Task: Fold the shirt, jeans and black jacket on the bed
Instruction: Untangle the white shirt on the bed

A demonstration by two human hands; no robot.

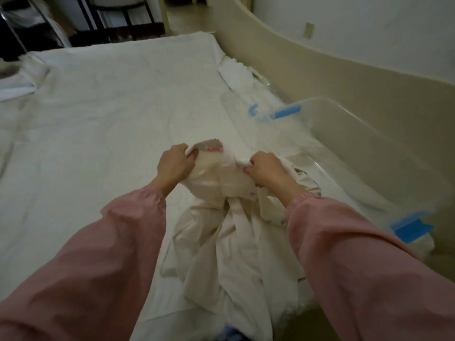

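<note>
The left hand [174, 163] and right hand [266, 171] grip the shirt [221, 230] by its collar; pink label [214, 146] (writing unreadable) between them.

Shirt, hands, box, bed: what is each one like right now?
bed: sheet wrinkled.
shirt: unfolded, collar end lifted, rest crumpled on the bed.
left hand: gripping the shirt.
right hand: gripping the shirt.
clear box: open, no lid on.

A clear bin [327, 100] with blue latches [286, 112] sits on the right, a clear lid [236, 102] just beside it. A beige board [320, 70] curves behind. Dark chair frames [110, 18] stand beyond.
</note>
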